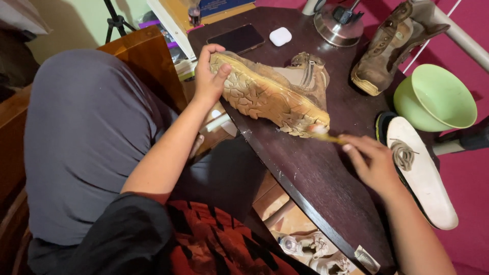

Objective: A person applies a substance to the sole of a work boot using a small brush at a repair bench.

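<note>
— Tan boot (277,89) tipped on its side on the dark counter (310,178), muddy sole turned outward. Left hand (208,76) clamped around the heel end, thumb pressed on the tread. Right hand (374,160) pinched shut on a thin yellowish brush (326,136), its tip right at the toe of the sole.

— Risky, that tilt. Only one grip steadying it, and at the far end from where the brush pushes. Could pivot or slide toward the counter edge under a hard stroke.

— Also dirt. Flakes likely to scatter onto the phone (239,38) and the white earbud case (280,36) just behind the boot, both near.

— And the brush handle: thin, held only by fingertips. Might twist or slip out if snagged in a deep groove of the tread.

— Second boot (389,48) leaning upright at the back, near the metal base (336,28). Green bowl (438,99) and white insole (423,173) with a coiled lace (403,154) close by the right wrist, off the counter side. Easy to knock with an elbow on a backswing.

— Contents of the bowl impossible to tell from here.
</note>
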